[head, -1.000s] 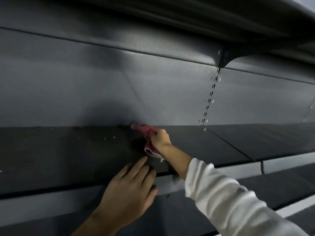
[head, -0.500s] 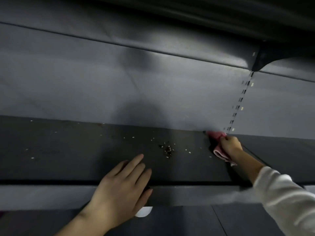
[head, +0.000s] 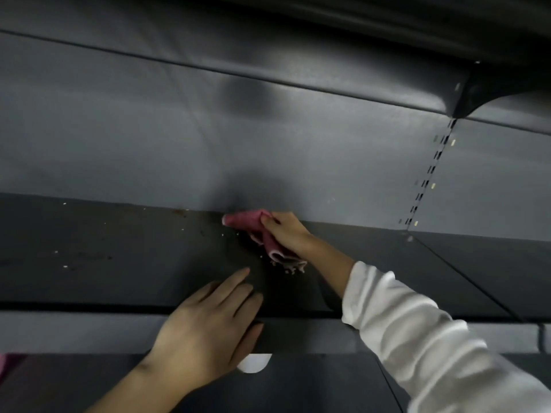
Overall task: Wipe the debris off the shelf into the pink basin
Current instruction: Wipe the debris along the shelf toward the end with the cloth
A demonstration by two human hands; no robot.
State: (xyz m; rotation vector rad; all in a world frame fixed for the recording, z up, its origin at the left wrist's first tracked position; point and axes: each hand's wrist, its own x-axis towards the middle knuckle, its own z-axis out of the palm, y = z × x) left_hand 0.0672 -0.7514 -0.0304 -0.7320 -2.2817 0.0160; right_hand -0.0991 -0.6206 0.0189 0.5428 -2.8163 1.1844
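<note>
Head | right hand (head: 287,234) fingers clutch pink cloth (head: 253,226) | left hand (head: 208,329) flat, spread

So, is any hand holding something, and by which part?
The right hand holds the pink cloth, bunched up in its grip. The left hand holds nothing; it lies flat on the shelf edge.

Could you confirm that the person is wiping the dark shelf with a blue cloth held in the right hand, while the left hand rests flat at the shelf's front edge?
Not quite: the cloth is pink, not blue, as the head view shows. The rest holds: the right hand grips it against the dark shelf, and the left hand rests flat at the front edge.
</note>
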